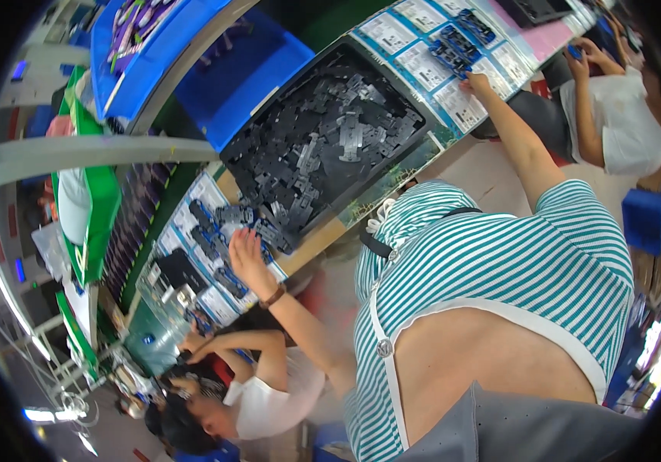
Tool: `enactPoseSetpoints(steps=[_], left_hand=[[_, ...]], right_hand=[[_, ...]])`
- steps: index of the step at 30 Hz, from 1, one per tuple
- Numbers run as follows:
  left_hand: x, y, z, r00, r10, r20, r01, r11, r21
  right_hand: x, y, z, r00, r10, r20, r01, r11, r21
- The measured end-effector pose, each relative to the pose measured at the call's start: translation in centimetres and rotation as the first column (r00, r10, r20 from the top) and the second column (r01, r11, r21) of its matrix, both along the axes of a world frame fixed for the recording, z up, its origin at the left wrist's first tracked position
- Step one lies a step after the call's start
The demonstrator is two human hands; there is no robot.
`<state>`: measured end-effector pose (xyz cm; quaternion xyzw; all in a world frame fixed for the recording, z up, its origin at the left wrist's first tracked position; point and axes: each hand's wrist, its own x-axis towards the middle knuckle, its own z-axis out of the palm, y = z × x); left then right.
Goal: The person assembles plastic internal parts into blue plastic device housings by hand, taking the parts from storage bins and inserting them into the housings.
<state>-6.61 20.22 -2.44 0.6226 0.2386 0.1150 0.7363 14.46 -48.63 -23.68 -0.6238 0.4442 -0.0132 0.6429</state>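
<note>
My left hand [247, 258], with a dark band at the wrist, reaches to the left worktop. Its fingers are stretched out beside several dark plastic assemblies [234, 214]. Nothing shows in its grasp. On the far right, my right hand [479, 83] is at the near end of a group of blue and black plastic assemblies [454, 50]. Its fingertips are bent together at the edge of one piece, partly hidden. Between my hands stands a large black tray [423, 131] heaped with loose black and grey plastic parts [352, 135].
Printed sheets [388, 35] cover the right worktop. Behind the black tray is a blue bin [284, 50]. A grey curved bar [169, 148] crosses at the left. One co-worker [280, 393] sits at my left, another [623, 115] at my right.
</note>
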Motion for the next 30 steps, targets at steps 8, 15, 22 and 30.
enactPoseSetpoints(steps=[8,15,22,30], left_hand=[[3.3,-13.1,-0.1,0.989,-0.063,0.130,0.112,0.904,-0.412],[5.3,-21.7,-1.2,0.946,-0.191,0.261,0.322,0.603,-0.730],[3.7,-20.7,-1.6,0.954,0.048,0.298,0.200,0.637,-0.745],[0.5,-17.0,-1.8,0.959,0.138,0.247,0.120,0.590,-0.798]], right_hand=[[-1.6,6.1,7.7,0.918,0.253,0.305,-0.177,0.950,-0.257],[-9.2,23.2,20.0,0.803,0.478,0.356,-0.568,0.795,0.215],[-14.3,32.1,19.7,0.496,0.746,0.445,-0.868,0.439,0.231],[-6.2,28.9,18.4,0.016,1.000,-0.010,-0.378,-0.004,-0.926]])
